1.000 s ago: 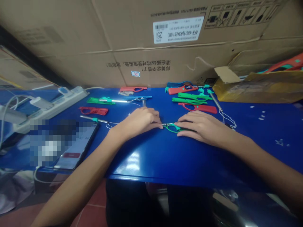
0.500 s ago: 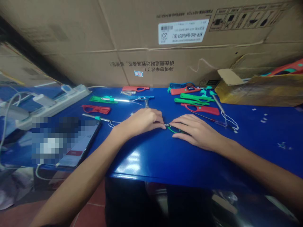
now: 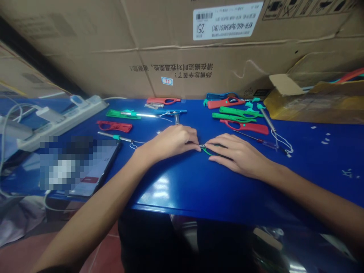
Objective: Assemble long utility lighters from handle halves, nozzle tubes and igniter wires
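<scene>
In the middle of the table my left hand [image 3: 182, 141] is closed, its thumb and fingertips pinching at a small shiny metal part [image 3: 202, 146]. My right hand [image 3: 239, 154] meets it from the right, its fingers bent over a green lighter casing [image 3: 209, 151]. Only a thin curved edge of this casing shows; the rest is hidden under the right fingers. A clear small tube [image 3: 176, 119] lies just beyond my left hand. To its left rests a metal lighter rod [image 3: 115, 136] with a teal piece and white wires.
Behind are red casings [image 3: 163, 101], green casings [image 3: 233, 116] and a screwdriver [image 3: 256, 139]. A power strip [image 3: 65, 119] and a phone [image 3: 105, 167] lie left. A large carton [image 3: 159, 38] stands along the back, with a smaller cardboard box [image 3: 307, 104] at right.
The camera view has tilted down slightly, so the carton and parts sit a little higher in view. Both hands keep nearly the same hold on the green casing and metal part.
</scene>
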A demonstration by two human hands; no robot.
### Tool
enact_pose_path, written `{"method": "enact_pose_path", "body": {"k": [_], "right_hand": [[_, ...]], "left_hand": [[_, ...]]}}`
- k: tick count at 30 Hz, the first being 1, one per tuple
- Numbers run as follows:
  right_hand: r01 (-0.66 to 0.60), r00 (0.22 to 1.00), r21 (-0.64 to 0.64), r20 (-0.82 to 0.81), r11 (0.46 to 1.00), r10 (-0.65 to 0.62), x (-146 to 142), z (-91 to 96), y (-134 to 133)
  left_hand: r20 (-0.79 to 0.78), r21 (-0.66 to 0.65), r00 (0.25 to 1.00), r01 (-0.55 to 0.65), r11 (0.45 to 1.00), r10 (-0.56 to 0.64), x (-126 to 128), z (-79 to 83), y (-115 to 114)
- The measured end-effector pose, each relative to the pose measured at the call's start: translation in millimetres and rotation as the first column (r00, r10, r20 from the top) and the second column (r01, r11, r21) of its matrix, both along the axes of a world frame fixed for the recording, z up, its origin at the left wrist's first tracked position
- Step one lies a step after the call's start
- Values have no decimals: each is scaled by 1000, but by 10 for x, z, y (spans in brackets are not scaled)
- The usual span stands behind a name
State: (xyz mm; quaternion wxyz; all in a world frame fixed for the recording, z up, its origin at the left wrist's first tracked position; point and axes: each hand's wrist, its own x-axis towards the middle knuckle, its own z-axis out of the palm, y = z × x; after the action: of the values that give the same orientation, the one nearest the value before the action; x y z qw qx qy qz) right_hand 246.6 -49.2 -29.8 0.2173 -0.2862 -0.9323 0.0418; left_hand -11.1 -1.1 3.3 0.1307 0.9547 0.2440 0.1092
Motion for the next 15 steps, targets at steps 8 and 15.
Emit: {"method": "enact_pose_path", "body": {"k": [8, 15], "right_hand": [[8, 999, 15, 35, 1000, -9, -11, 0, -16], [21, 999, -16, 29, 1000, -21, -25, 13, -25]], "left_hand": [[-24, 99, 1000, -9, 995, 12, 20, 3, -11], [-93, 219, 994, -37, 975, 59, 43, 32, -46]]}}
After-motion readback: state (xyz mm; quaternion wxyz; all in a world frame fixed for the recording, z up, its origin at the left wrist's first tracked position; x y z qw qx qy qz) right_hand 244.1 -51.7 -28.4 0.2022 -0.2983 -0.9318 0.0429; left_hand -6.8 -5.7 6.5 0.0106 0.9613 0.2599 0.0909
